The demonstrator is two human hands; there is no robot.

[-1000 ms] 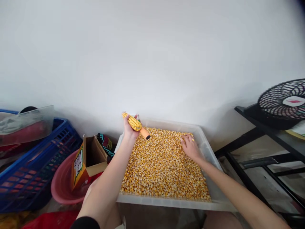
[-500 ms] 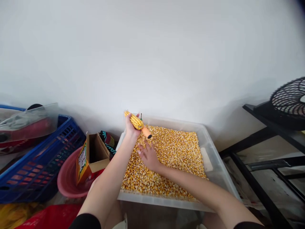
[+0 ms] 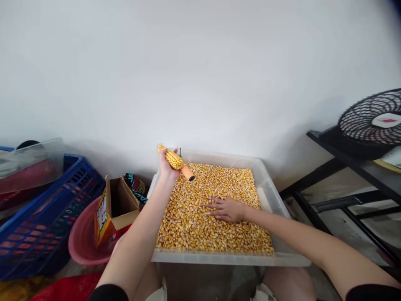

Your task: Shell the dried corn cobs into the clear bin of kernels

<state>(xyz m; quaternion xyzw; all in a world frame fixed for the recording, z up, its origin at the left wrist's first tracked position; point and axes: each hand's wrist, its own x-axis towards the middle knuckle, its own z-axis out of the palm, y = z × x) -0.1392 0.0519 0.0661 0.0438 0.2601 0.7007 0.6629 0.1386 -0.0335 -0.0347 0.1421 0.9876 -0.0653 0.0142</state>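
corn cob gripped in my left hand over the far-left corner of the kernel tub | right hand flat, fingers spread on the kernels | risk: tilted cob may slip; heaped kernels may spill over the rim | writing: cardboard box label unreadable; fan badge too small to read

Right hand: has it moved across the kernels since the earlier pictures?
Yes. The right hand lay near the far right corner of the clear bin, swept left toward the corn cob, and now lies flat mid-bin.
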